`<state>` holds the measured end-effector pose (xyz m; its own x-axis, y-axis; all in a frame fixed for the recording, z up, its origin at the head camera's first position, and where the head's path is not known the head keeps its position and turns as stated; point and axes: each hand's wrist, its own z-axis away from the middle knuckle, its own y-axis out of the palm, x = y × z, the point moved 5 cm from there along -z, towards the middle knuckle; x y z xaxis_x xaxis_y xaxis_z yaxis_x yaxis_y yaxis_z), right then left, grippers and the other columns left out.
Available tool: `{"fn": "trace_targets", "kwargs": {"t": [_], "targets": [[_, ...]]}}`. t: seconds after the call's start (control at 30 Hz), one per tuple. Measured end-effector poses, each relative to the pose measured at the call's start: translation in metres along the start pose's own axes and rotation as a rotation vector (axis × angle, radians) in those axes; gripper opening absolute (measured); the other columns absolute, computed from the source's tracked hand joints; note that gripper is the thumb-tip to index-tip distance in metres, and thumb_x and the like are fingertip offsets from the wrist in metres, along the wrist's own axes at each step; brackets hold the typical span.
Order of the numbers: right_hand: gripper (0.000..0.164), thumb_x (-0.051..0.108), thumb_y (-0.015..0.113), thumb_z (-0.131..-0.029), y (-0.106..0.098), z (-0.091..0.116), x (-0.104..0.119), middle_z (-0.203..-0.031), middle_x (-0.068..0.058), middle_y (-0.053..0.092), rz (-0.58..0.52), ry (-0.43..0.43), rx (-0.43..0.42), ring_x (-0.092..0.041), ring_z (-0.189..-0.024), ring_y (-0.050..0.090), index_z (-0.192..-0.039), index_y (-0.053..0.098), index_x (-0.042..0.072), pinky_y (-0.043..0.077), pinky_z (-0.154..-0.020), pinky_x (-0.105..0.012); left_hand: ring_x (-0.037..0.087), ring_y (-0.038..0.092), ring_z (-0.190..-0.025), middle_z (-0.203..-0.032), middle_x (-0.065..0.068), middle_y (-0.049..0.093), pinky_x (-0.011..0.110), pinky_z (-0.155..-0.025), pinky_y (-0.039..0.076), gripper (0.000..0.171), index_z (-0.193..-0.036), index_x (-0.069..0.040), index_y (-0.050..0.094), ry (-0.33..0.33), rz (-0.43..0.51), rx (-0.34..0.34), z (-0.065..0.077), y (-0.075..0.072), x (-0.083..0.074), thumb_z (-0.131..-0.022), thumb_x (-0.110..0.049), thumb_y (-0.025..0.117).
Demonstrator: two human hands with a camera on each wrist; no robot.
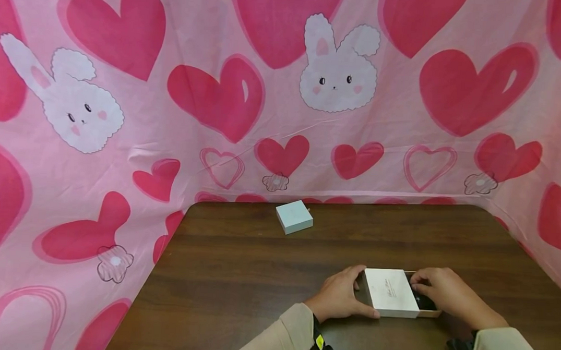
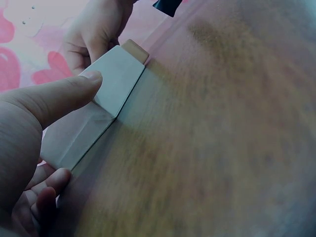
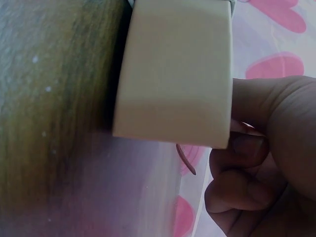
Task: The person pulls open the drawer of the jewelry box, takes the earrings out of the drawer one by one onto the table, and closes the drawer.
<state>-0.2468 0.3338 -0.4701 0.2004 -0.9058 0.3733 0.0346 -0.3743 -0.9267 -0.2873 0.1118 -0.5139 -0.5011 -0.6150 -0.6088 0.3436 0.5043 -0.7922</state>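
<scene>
A white slide-out box with small lettering lies on the table, its white sleeve [image 1: 391, 293] to the left. From the sleeve's right side, a tan inner tray [image 1: 428, 313] sticks out with a shiny black object [image 1: 425, 301] in it. My left hand [image 1: 338, 296] grips the sleeve from the left, thumb along the near side. My right hand [image 1: 449, 294] reaches over the tray, thumb and fingertips pinching at the black object, its kind partly hidden. In the right wrist view the tray's end [image 3: 173, 74] shows a thin brown ribbon [image 3: 186, 160] beyond it.
A second, smaller white box [image 1: 295, 216] sits near the back edge of the dark wooden table [image 1: 238, 277]. Pink cloth [image 1: 283, 123] with hearts and rabbits hangs behind the table and along both sides.
</scene>
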Motion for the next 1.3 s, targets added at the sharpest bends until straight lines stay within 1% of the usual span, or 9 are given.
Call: {"fn": "trace_targets", "kwargs": {"t": [0.13, 0.4, 0.73, 1.0, 1.3], "targets": [[0.012, 0.005, 0.073, -0.083, 0.0006, -0.0009, -0.0001, -0.079, 0.004, 0.060, -0.012, 0.007, 0.019, -0.014, -0.071, 0.051, -0.084, 0.068, 0.016, 0.046, -0.065, -0.038, -0.004, 0.048, -0.085, -0.100, -0.018, 0.052, 0.023, -0.072, 0.041, 0.098, -0.142, -0.029, 0.042, 0.004, -0.003, -0.005, 0.0003, -0.0005, 0.0001, -0.061, -0.064, 0.083], [0.013, 0.004, 0.072, -0.084, 0.0004, -0.0012, 0.0008, -0.078, 0.004, 0.059, -0.021, 0.018, 0.032, -0.014, -0.070, 0.050, -0.084, 0.066, 0.016, 0.044, -0.063, -0.035, -0.004, 0.048, -0.085, -0.098, -0.018, 0.051, 0.023, -0.072, 0.041, 0.098, -0.142, -0.029, 0.042, 0.007, -0.002, -0.006, 0.0007, -0.0013, 0.0003, -0.061, -0.064, 0.083], [0.013, 0.004, 0.072, -0.085, 0.0013, -0.0018, -0.0006, -0.078, 0.004, 0.058, -0.028, 0.023, 0.047, -0.015, -0.071, 0.050, -0.083, 0.066, 0.016, 0.044, -0.064, -0.035, -0.003, 0.048, -0.084, -0.097, -0.018, 0.050, 0.024, -0.071, 0.041, 0.098, -0.143, -0.030, 0.042, 0.008, 0.001, -0.002, 0.0019, -0.0013, -0.0003, -0.061, -0.065, 0.083], [0.011, 0.006, 0.073, -0.084, 0.0019, -0.0023, -0.0022, -0.080, 0.004, 0.059, -0.026, 0.019, 0.048, -0.015, -0.072, 0.051, -0.085, 0.067, 0.016, 0.046, -0.067, -0.038, -0.003, 0.048, -0.085, -0.099, -0.018, 0.051, 0.024, -0.072, 0.041, 0.097, -0.143, -0.029, 0.042, 0.009, -0.004, -0.002, 0.0023, -0.0013, -0.0010, -0.062, -0.065, 0.083], [0.013, 0.005, 0.072, -0.085, 0.0012, -0.0023, -0.0013, -0.079, 0.004, 0.057, -0.038, 0.029, 0.061, -0.015, -0.072, 0.050, -0.084, 0.065, 0.016, 0.044, -0.065, -0.036, -0.004, 0.048, -0.085, -0.098, -0.018, 0.051, 0.024, -0.072, 0.040, 0.097, -0.141, -0.029, 0.043, 0.014, -0.011, -0.011, 0.0023, -0.0018, -0.0015, -0.061, -0.064, 0.083]]}}
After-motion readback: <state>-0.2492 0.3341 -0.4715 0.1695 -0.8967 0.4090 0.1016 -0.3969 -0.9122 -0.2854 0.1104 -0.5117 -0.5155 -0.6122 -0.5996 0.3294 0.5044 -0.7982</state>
